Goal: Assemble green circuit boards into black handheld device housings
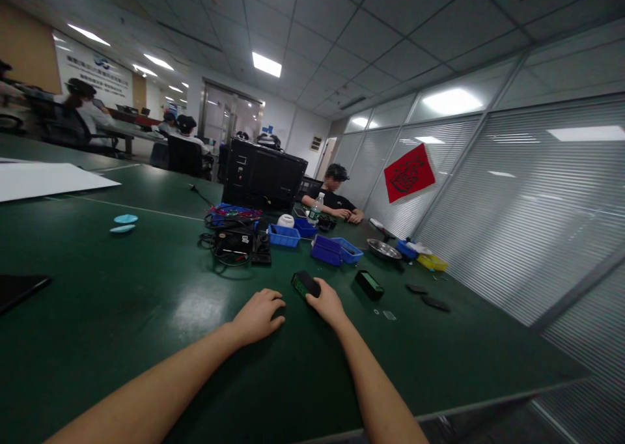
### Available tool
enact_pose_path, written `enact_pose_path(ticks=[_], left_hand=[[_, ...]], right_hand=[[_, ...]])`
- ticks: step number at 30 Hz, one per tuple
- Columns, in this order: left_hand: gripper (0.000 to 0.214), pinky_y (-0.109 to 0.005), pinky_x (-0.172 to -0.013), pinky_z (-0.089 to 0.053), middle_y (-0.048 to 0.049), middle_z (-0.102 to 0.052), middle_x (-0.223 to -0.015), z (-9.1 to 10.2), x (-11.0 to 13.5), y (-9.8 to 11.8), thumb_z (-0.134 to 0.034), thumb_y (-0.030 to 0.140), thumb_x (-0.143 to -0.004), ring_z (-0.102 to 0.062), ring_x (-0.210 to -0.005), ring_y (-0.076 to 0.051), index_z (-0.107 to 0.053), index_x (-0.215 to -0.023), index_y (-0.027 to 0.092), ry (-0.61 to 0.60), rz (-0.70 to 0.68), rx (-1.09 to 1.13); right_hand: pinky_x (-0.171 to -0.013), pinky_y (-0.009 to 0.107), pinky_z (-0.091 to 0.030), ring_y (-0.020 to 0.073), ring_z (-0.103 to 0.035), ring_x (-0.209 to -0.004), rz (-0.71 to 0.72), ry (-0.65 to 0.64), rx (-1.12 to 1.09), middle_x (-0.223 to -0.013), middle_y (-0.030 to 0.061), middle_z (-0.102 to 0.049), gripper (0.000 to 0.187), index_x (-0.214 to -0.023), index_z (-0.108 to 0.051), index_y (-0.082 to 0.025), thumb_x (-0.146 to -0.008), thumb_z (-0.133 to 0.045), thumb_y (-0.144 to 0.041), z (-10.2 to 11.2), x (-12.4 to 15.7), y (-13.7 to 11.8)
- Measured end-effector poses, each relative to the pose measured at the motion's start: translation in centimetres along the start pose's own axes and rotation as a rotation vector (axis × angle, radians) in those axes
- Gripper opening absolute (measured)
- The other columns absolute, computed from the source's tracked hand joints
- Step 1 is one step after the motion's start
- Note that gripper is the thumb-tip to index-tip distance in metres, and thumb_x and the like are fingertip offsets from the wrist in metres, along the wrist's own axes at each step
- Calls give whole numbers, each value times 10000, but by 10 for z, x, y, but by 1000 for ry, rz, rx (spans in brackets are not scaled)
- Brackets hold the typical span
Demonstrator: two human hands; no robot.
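Observation:
My right hand is closed around a small black box with a green, circuit-board-like face on its near left side. The box rests on or just over the green table; I cannot tell which. To its left, my left hand lies on the tabletop with thumb and fingers apart, holding nothing. A second black case with a pale green panel on top sits to the right of my right hand. Near that case lie a small clear square piece and a tiny ring.
Ahead stand blue bins, a black device with cables, a monitor and a water bottle. Rightward are a metal bowl, dark flat pieces and a yellow tray. A person sits at the far side.

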State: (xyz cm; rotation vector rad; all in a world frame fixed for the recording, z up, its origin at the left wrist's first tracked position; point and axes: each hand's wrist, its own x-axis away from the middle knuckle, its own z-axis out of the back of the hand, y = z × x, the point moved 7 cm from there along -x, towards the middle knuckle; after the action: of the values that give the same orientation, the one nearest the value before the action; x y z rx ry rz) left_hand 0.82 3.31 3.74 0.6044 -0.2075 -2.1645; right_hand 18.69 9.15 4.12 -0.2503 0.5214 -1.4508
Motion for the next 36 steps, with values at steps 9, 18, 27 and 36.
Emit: enact_pose_path(ticks=[9,18,27,36], left_hand=[[307,-349,-915,-344,-54,-538,-1137,-2,0,-2,-508,329,-750,-447,-1078,-222,-582,-1031,228,10,9,18],[310,-353,-915,-347,-57,-544,-1130,-4,-1,-3,-523,328,-738,-454,-1066,-221,-585,-1024,227,12,6,2],[306,-351,-924,-346,-53,-545,-1127,-3,0,-3,-521,322,-736,-454,-1065,-218,-589,-1020,230,9,12,4],[308,-345,-937,-343,-46,-538,-1144,-1,1,-7,-520,297,-732,-451,-1081,-208,-583,-1028,241,-1,26,45]], right_hand=[[-826,320,-392,231,-499,-967,35,216,252,-1069,108,-552,452,-1128,-494,-126,-700,-541,-265,13,5,-11],[-771,365,-336,251,-420,-926,291,305,575,-1032,115,-498,402,-1024,-487,-160,-666,-623,-283,8,29,-64],[-795,355,-358,238,-444,-941,280,323,361,-1061,111,-490,377,-1060,-497,-176,-735,-536,-364,5,31,-62],[-823,326,-386,246,-506,-1012,51,117,165,-1124,141,-538,618,-1299,-324,-106,-734,-479,-305,-9,16,-38]])
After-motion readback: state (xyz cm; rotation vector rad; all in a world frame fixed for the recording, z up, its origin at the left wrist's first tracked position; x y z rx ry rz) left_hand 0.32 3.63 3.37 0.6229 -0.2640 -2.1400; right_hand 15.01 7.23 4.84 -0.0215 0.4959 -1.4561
